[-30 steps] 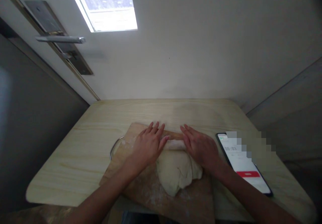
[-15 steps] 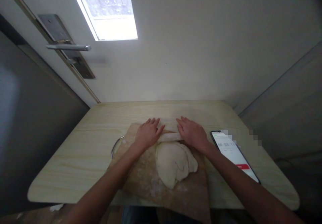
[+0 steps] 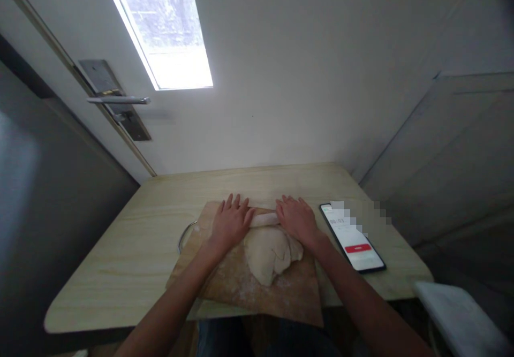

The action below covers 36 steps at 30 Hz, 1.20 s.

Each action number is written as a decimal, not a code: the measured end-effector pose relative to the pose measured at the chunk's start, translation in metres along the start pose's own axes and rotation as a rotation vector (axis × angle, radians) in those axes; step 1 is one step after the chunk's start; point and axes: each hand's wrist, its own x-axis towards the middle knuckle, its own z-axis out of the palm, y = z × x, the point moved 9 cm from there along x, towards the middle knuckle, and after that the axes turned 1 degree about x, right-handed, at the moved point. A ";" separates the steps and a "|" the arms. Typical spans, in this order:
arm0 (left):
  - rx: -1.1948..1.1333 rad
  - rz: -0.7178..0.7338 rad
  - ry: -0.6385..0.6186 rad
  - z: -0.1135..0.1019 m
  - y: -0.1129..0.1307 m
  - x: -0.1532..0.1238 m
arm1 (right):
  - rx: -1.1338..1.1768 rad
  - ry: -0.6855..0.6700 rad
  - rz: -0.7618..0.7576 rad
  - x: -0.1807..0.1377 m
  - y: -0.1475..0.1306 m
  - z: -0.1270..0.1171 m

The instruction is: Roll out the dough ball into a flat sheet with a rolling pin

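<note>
A pale rolling pin [image 3: 265, 219] lies crosswise at the far edge of a lump of dough [image 3: 267, 252]; its ends are hidden beneath my hands. My left hand [image 3: 233, 220] rests flat over the pin's left part, fingers stretched out and spread. Over the right part lies my right hand [image 3: 296, 218], palm down, its fingers extended forward. Neither hand wraps round the pin. The dough is whitish, with folds on its right side. Under it is a flour-dusted wooden board [image 3: 287, 306], set at an angle with a metal handle [image 3: 184, 235] at its left.
A phone [image 3: 353, 239] showing a timer lies on the light wooden table [image 3: 120, 239], right of the board. Behind the table stands a pale door with a window and a lever handle [image 3: 120, 100]. A pale flat surface [image 3: 458, 311] shows at lower right.
The camera view has shifted, bringing the pale surface at lower right into sight. My left fingers look more spread. Both hands stay on the rolling pin, beyond most of the dough.
</note>
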 end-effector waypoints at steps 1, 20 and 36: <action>0.003 0.027 0.018 -0.005 0.005 -0.007 | 0.013 0.008 0.008 -0.008 -0.001 -0.002; -0.018 0.003 0.025 -0.008 0.014 -0.024 | 0.094 0.047 0.045 -0.032 0.002 -0.001; 0.002 -0.016 -0.003 0.010 -0.008 0.024 | 0.027 -0.112 0.147 0.026 0.014 0.025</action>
